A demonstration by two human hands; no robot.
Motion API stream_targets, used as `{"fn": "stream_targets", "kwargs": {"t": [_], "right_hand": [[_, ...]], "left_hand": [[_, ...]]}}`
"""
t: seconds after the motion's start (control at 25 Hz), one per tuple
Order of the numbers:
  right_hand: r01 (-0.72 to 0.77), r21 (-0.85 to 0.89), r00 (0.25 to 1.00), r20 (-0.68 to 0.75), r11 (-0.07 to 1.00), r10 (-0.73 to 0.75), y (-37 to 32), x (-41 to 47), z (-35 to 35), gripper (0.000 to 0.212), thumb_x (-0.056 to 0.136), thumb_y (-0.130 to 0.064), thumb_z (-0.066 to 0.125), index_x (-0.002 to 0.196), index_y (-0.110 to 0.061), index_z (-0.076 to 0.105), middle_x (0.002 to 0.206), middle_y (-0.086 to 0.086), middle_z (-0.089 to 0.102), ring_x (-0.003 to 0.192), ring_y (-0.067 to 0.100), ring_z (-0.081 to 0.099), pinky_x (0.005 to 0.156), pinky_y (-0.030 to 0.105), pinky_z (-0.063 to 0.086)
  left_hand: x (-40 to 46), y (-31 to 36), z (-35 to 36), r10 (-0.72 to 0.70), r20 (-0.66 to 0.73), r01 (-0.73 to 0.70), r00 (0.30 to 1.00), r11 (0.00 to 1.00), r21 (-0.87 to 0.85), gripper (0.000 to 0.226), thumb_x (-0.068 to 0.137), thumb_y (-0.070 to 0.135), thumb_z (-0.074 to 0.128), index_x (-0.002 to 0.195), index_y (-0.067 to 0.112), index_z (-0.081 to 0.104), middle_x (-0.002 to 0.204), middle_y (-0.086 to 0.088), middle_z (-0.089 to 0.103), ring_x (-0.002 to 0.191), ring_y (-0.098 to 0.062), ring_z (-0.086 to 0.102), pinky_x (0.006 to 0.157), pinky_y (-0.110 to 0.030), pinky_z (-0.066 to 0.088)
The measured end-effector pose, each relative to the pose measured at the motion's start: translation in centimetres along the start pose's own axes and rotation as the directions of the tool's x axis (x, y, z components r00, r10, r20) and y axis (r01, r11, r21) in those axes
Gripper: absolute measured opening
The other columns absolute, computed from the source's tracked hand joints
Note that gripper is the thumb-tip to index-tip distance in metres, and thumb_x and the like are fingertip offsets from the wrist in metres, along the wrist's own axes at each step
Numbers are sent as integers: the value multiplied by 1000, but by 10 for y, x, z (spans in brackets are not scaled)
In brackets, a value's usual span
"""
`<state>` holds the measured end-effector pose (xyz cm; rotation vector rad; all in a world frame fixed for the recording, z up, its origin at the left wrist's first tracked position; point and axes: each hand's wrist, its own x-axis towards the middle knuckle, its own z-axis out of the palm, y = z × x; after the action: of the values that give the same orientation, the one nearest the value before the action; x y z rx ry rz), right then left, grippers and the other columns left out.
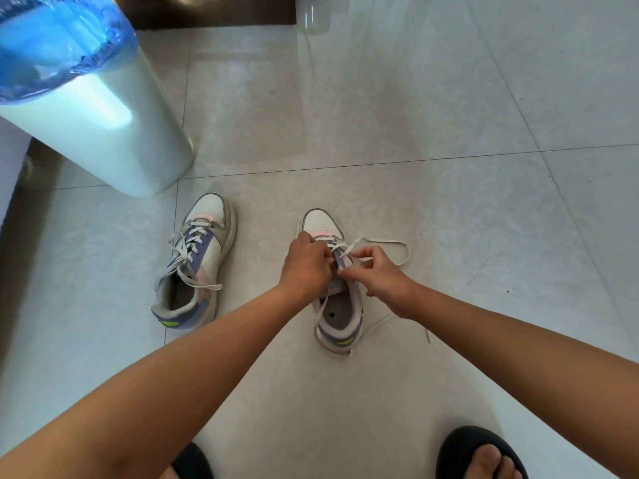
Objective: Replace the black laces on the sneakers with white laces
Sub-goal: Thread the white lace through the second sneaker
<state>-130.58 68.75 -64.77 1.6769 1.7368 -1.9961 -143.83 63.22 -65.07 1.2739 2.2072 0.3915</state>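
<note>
A: What could go wrong here?

B: I'd guess the white lace [383, 244] could slip back out of an eyelet, since its long loop trails loose on the floor [415, 98].

A: And the hands?

B: The right hand [382, 276] pinches the lace between curled fingertips. The left hand [306, 262] is curled on the right sneaker [337, 305], steadying its tongue area. The left sneaker [197, 261] sits apart, already white-laced.
</note>
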Motion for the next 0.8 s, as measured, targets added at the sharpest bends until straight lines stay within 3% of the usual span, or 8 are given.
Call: {"fn": "stream_targets", "kwargs": {"t": [0.08,0.2,0.32,0.4,0.52,0.68,0.76,0.8], "right_hand": [[23,-54,1000,6,998,-23,10,-7,4,50,81,-15,70,116,-19,35,81,2,45,69,10,46,51,18,42],[4,30,994,-108,1000,-1,15,-10,8,40,83,-11,65,106,-14,34,85,5,43,68,13,46,47,18,44],[-16,68,991,-131,998,24,14,-7,8,36,83,-13,66,99,-13,34,87,5,46,70,14,50,43,19,44],[-37,101,989,-135,994,51,17,-5,7,36,81,-14,67,98,-15,35,88,5,47,71,14,51,44,21,44],[-94,155,982,-146,983,117,19,-2,5,37,79,-15,68,102,-15,38,94,5,49,72,14,54,48,24,47],[-191,275,977,-44,942,210,15,2,2,50,79,-10,71,117,-13,38,96,8,53,67,15,54,51,26,46],[-238,367,971,71,899,228,12,2,-2,54,77,-12,75,120,-13,42,93,8,58,68,16,55,54,27,46],[-239,421,971,113,875,211,13,3,-5,49,77,-16,75,117,-14,47,90,7,59,70,16,56,55,27,47]], "left_hand": [[1,4,-13,48,62,-49,997,999,18,15,91,12,51,95,6,64,105,-12,56,96,-27,54,76,-31,42],[-7,8,-39,72,186,16,980,900,-435,11,94,10,51,85,12,57,87,-1,60,87,-18,55,71,-21,43],[-23,0,-67,256,391,296,884,340,-893,10,95,9,45,86,9,50,100,-10,68,101,-21,63,91,-29,52],[-37,-9,-80,291,489,457,822,174,-872,7,90,14,45,88,8,49,94,-15,70,96,-25,68,81,-31,57],[-64,-29,-89,337,689,640,641,260,-723,17,85,21,58,91,9,47,72,-9,68,70,-19,70,51,-22,53],[-96,-50,-85,531,845,749,63,534,-391,19,91,20,58,97,9,44,69,-1,68,67,-13,69,50,-17,52],[-105,-52,-73,404,915,677,-13,677,-290,1,93,14,49,93,13,49,65,2,65,61,-10,66,54,-19,53],[-106,-53,-65,281,958,634,58,730,-253,5,91,11,47,89,14,52,60,3,60,54,-8,61,55,-22,52]]}}
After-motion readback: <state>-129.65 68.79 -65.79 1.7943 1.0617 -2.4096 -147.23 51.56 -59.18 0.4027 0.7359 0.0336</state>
